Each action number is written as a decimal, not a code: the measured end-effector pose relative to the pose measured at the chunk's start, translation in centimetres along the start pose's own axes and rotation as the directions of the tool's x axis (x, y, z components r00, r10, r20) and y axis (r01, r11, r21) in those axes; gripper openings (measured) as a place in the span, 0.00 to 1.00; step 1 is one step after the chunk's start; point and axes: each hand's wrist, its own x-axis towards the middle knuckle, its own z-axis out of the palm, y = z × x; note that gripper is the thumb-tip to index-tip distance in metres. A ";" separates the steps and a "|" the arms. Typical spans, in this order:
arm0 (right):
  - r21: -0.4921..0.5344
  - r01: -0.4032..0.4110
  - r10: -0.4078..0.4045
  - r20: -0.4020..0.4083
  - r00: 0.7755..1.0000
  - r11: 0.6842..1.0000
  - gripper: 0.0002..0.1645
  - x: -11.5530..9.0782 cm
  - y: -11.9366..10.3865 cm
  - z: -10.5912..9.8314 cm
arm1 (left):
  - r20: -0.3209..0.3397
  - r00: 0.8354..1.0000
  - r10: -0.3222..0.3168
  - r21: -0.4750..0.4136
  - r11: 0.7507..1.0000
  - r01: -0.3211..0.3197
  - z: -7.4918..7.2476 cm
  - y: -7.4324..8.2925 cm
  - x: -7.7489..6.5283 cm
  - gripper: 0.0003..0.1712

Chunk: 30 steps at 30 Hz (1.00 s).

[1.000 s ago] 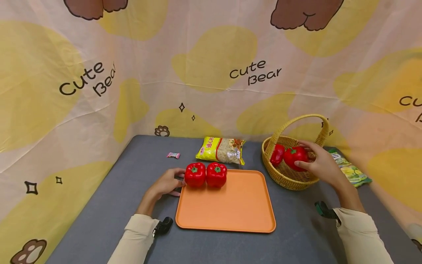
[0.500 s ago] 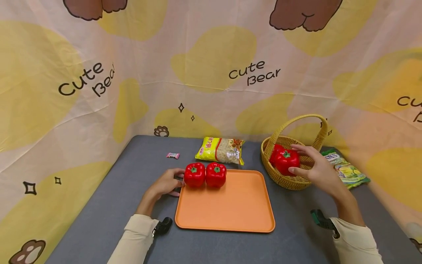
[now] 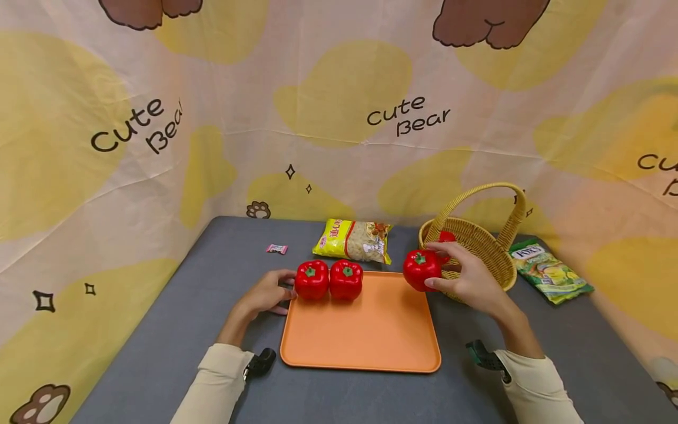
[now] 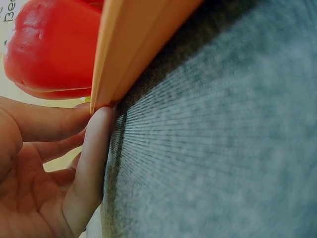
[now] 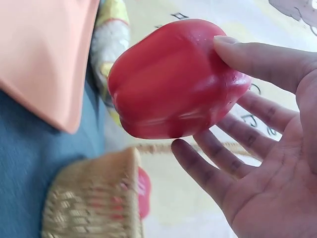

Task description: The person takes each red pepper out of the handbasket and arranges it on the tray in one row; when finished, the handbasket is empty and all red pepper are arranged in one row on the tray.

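My right hand (image 3: 468,280) grips a red bell pepper (image 3: 421,272) between thumb and fingers, over the tray's far right corner. In the right wrist view the bell pepper (image 5: 171,82) is lifted clear of the wicker basket (image 5: 94,193). My left hand (image 3: 267,292) is at the left rim of the orange tray (image 3: 360,335); the left wrist view shows its fingertips pinching the tray's edge (image 4: 106,69). Two more red bell peppers, one on the left (image 3: 311,281) and one on the right (image 3: 346,280), sit side by side along the tray's far left part, stems up.
The wicker basket with a tall handle (image 3: 489,250) stands at the back right, another red item (image 3: 447,237) showing inside. Beside it lies a green candy bag (image 3: 551,272). A yellow pasta bag (image 3: 354,240) and a small pink wrapped candy (image 3: 277,249) lie behind the tray.
My right hand has carried the red bell pepper out of the basket and left to the tray's far right corner. The left hand and the two bell peppers on the tray have stayed put.
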 end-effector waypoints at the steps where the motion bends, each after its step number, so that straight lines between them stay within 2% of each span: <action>1: 0.004 -0.001 0.001 0.006 1.000 1.000 0.42 0.2 0.0 0.4 | 0.000 1.000 -0.001 0.000 1.000 0.001 0.0 0.0 0.0 0.32; 11: 0.140 -0.019 0.009 0.068 0.998 0.990 0.42 1.9 -0.7 3.4 | -0.002 1.000 0.001 0.003 1.000 -0.001 0.0 -0.1 0.0 0.32; 17: 0.149 -0.005 -0.004 0.062 0.998 0.989 0.41 2.1 -0.9 4.7 | -0.003 1.000 0.001 0.005 1.000 -0.001 0.0 0.0 0.0 0.32; 22: 0.206 0.009 -0.020 0.054 0.998 0.979 0.41 2.1 -0.6 5.5 | -0.001 1.000 0.005 -0.001 1.000 -0.005 0.0 0.0 0.0 0.33; 30: 0.227 -0.003 -0.019 0.095 0.995 0.974 0.42 2.1 -0.1 6.5 | 0.001 1.000 0.004 0.003 1.000 -0.004 0.0 0.0 0.1 0.33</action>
